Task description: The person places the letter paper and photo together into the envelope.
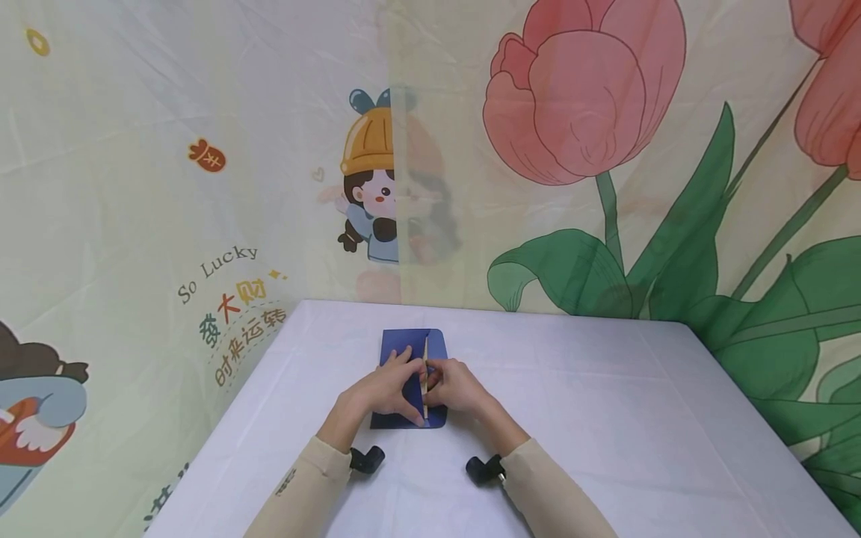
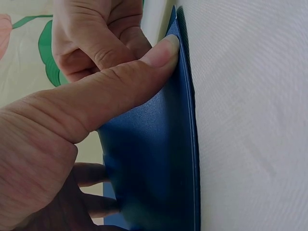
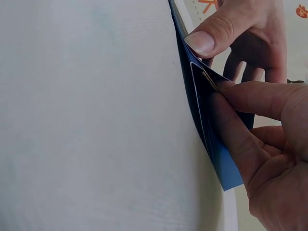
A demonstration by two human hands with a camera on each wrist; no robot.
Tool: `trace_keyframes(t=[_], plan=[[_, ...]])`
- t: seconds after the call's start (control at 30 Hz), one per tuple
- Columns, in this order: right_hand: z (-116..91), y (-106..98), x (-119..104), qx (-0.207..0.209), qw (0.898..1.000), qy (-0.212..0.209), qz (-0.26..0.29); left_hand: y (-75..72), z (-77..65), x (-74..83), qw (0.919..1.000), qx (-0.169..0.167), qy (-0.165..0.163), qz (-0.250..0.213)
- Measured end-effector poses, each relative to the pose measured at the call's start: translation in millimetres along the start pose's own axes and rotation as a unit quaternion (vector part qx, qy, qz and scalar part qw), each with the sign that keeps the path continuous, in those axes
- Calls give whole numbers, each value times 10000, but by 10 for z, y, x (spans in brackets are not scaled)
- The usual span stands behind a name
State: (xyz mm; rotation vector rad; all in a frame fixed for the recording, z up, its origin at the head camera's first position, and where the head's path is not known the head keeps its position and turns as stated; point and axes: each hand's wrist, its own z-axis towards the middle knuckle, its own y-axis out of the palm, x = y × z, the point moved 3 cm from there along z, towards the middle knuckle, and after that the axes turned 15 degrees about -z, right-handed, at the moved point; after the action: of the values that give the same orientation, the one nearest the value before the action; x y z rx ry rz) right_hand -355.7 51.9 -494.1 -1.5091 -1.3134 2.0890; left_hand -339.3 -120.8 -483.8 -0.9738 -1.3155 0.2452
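Observation:
A dark blue envelope [image 1: 400, 342] lies on the white table, its opening and lighter blue flap [image 1: 437, 345] to the right. Along the opening shows the pale yellow edge of a thin card [image 1: 426, 351], the rest of it hidden inside. My left hand [image 1: 390, 385] is spread over the envelope's front, thumb pressing near the close end of the opening. At the mouth, my right hand [image 1: 460, 386] pinches the card's edge between thumb and index finger. In the right wrist view, those fingertips reach into the parted envelope [image 3: 226, 166].
The white-clothed table [image 1: 605, 418] extends well to the right of the envelope. Behind it hangs a printed curtain [image 1: 437, 45] with tulips and cartoon figures. A small black wrist camera [image 1: 367, 459] sits on the left wrist, and another camera [image 1: 484, 471] on the right.

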Motion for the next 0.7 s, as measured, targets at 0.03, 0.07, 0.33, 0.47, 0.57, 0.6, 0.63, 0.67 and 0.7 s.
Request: trace_keyframes(t=[0.03,0.07,0.33,0.47,0.57,0.6,0.63,0.67,0.7], plan=[[-1,2,0,9,10000,-11,-5,0,1,1,10000,1,1,0],[-3,1,-3,15,10000,-19,-18,0,1,2,10000,-3,2,1],[-5,7,-2,-8,10000,-16,14,0,1,6,10000,-14,10,-24],[-16,22,26,-171,9992,50,358,7,6,7,10000,-41,58,-33],[-28,31,40,-326,9959,161,831,5,8,6,10000,-40,80,-24],[-31,32,42,-360,9945,198,964,3,9,3,10000,-32,79,-17],[-33,33,41,-385,9932,214,1077,0,7,2,10000,-26,73,-6],[-33,36,43,-390,9925,217,1134,-2,7,0,10000,-23,67,7],[-34,39,43,-392,9922,219,1164,-1,6,-4,10000,-19,61,15]])
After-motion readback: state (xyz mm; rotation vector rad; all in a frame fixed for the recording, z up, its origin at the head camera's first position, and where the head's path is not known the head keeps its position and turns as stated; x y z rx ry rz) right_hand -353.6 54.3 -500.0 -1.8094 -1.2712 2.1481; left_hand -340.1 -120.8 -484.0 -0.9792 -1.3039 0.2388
